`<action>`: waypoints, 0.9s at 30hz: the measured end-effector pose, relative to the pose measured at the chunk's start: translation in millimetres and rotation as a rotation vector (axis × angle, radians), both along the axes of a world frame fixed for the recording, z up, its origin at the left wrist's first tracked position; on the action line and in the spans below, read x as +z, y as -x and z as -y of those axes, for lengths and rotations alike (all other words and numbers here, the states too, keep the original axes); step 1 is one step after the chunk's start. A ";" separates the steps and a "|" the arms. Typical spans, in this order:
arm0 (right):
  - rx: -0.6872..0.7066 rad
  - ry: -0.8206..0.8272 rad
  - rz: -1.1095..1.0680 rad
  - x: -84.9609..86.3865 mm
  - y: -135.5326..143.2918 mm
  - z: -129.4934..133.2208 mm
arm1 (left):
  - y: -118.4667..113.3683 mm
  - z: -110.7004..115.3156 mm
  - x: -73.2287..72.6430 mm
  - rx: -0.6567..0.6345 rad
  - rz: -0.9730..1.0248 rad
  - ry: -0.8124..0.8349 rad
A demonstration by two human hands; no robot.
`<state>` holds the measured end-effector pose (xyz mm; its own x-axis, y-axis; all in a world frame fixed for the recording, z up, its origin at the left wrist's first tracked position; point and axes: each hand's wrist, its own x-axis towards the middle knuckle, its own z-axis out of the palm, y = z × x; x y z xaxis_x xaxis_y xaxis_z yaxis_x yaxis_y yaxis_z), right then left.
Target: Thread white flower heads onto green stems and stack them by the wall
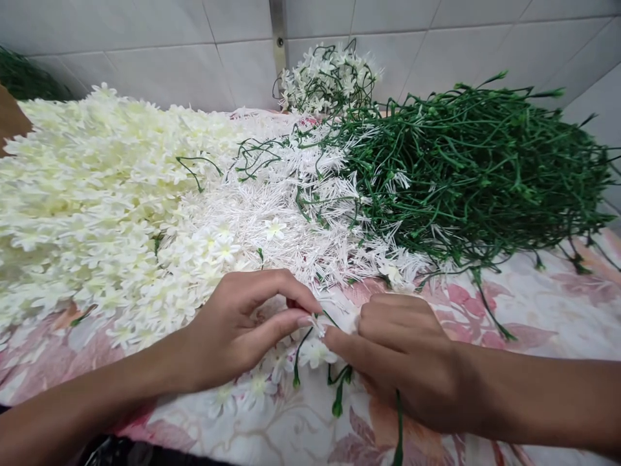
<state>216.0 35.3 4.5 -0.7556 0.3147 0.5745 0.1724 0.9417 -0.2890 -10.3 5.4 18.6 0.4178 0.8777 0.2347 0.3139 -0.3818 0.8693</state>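
The left hand [242, 327] has thumb and forefinger nearly together, pinching a small white flower part [317, 325] beside a thin green stem [331, 318]. The right hand [407, 356] is curled, its forefinger reaching that spot; its inner side is hidden, so I cannot tell what it grips. White blossoms [87, 194] heap beyond the left hand, a mass of green stems [485, 175] beyond the right. Pinching lightly close to the stem, with the right forefinger as a steady stop, should avoid creasing.
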 end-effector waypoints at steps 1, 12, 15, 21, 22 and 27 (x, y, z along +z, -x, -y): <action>0.015 -0.035 0.011 1.2 -1.1 0.4 | -0.5 1.0 1.4 -0.016 0.007 0.000; 0.034 -0.045 0.070 3.8 -6.3 -2.0 | 1.7 5.5 7.3 -0.143 -0.041 0.006; -0.011 -0.004 0.004 1.2 -3.5 0.0 | -2.0 4.7 6.5 -0.152 -0.100 -0.023; -0.041 0.088 -0.047 -1.9 2.2 3.2 | -4.6 4.5 6.8 -0.186 -0.137 -0.010; -0.045 0.096 -0.055 -2.5 2.7 3.3 | -4.3 4.5 6.4 -0.182 -0.140 -0.007; -0.067 0.188 -0.061 -3.7 4.6 2.9 | -3.2 4.5 4.3 -0.148 -0.161 0.018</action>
<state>211.4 32.4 0.8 -0.6946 0.4693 0.5452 0.2098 0.8571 -0.4704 -7.1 0.8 22.9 0.5733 0.8073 0.1399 0.3906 -0.4194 0.8195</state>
